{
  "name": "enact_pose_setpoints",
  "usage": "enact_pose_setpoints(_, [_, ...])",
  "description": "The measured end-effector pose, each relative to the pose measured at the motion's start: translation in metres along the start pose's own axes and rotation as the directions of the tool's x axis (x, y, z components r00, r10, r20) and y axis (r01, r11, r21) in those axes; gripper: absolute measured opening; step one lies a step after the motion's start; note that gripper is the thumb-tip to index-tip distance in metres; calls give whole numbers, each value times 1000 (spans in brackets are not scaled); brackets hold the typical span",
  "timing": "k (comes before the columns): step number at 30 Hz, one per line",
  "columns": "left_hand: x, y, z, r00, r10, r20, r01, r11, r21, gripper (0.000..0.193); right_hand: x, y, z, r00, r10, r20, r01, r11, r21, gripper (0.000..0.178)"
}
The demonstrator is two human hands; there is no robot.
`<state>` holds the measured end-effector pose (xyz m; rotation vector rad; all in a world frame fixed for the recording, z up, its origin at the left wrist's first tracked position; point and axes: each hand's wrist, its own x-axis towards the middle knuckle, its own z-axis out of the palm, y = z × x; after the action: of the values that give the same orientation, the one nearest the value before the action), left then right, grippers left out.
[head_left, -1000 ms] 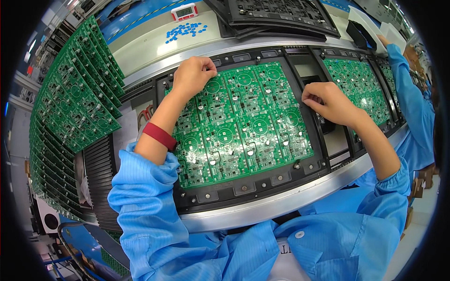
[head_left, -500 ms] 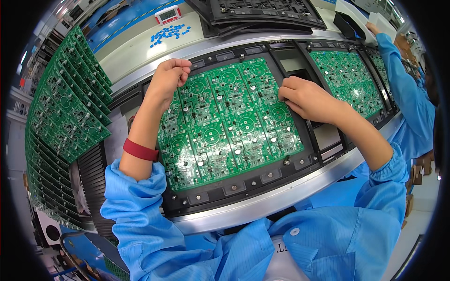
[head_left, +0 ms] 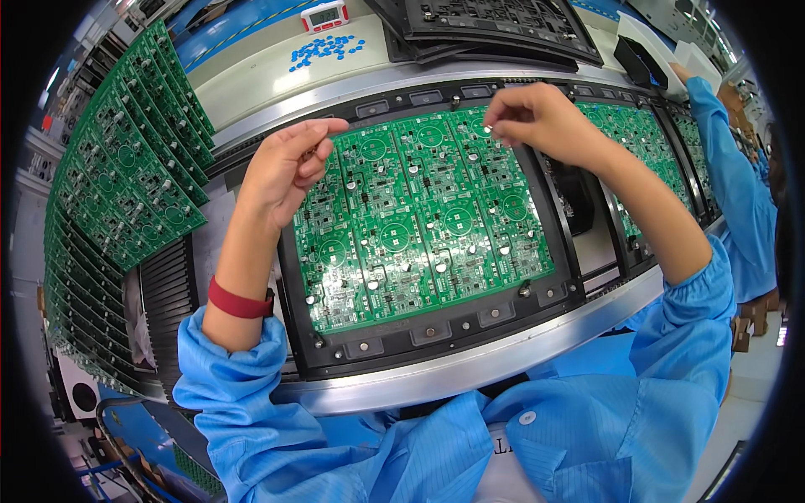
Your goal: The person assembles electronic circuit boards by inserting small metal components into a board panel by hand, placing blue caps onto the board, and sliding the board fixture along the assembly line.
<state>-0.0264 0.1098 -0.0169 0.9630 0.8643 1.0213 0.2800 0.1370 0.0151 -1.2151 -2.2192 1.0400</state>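
Observation:
A green circuit board panel (head_left: 423, 226) with printed circles and many small parts lies in a black carrier frame (head_left: 470, 325) before me. Above its far left corner is my left hand (head_left: 289, 172), with a red band on the wrist. Its fingers are curled, the forefinger and thumb close together; anything between them is hidden. At the far right corner hovers my right hand (head_left: 545, 121), its thumb and fingertips pinched over the board. A tiny pale spot shows at those fingertips, too small to name.
Green boards (head_left: 117, 176) stand in a black rack at left. Small blue disc-shaped parts (head_left: 323, 52) and a red-and-white digital timer (head_left: 324, 15) lie beyond the metal rail. Black carriers (head_left: 503, 33) are stacked behind. A second board (head_left: 650, 168) and a co-worker's blue sleeve (head_left: 729, 168) are at right.
My right hand has moved from the board's right edge to its far right corner. The left hand's fingers have loosened and stretched somewhat. The whole view has shifted slightly.

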Motion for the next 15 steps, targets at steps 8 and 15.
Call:
enact_pose_setpoints(8, [-34, -10, 4, 982, 37, -185, -28, 998, 50, 11, 66, 0, 16, 994, -107, 2, 103, 959, -264, 2])
enact_pose_setpoints(15, [-38, -9, 0, 982, 62, -181, -62, 998, 5, 6, 94, 0, 30, 962, -212, 173, 272, 809, -522, 2])
